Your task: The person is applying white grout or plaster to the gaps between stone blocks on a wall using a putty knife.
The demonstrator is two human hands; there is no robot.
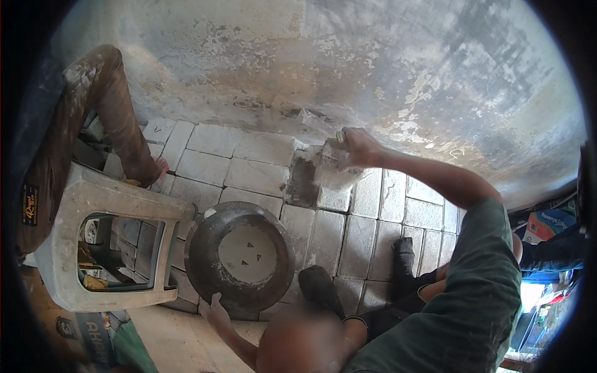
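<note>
My right hand (pixel 362 149) is closed on a pale, motion-blurred thing (pixel 336 165), brush-like but too smeared to name. It is low over the floor beside the wall, next to a dark, damp-looking patch (pixel 303 181) among whitish paving blocks (pixel 255 177). At the near left, my left hand (pixel 216 314) grips the near rim of a round dark basin (pixel 202 248), the thumb side showing at the edge. Grey, milky liquid (pixel 249 273) with three small dark marks lies in the basin.
A worn plastic stool (pixel 68 248) lies on its side left of the basin. Behind it is another person's leg in brown trousers (pixel 118 118), with a bare foot. A peeling wall (pixel 373 68) bounds the far side. My feet in black socks (pixel 318 289) rest near the basin; cardboard (pixel 193 336) lies at the near left.
</note>
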